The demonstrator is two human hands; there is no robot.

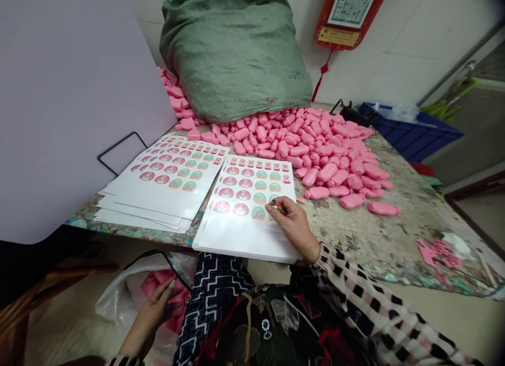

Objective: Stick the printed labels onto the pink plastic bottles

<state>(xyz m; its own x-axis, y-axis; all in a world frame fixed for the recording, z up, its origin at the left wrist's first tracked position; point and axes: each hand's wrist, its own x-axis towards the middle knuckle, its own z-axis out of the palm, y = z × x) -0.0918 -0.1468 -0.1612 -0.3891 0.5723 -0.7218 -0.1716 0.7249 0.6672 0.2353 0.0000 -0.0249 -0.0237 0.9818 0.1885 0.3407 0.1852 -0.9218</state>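
Observation:
My right hand (294,226) is closed over the lower right of a sticker sheet (244,237), its fingertips pinching something small, dark and multicoloured that I cannot make out. Rows of pink and green round-topped stickers and small red ones are printed on this white sheet, which lies on a stack at the table's front edge. Below the table, at lower left, my left hand (155,305) is at the mouth of a clear plastic bag (118,297). Its fingers are partly spread, with nothing seen in them. Pink pieces (179,313) lie in the bag beside that hand.
A second stack of sticker sheets (158,203) lies to the left, near a pale panel (79,103). Many pink bottle-shaped pieces (327,171) spill from under a green sack (236,56). Pink scraps (437,253) lie at right; a blue crate (414,132) stands beyond.

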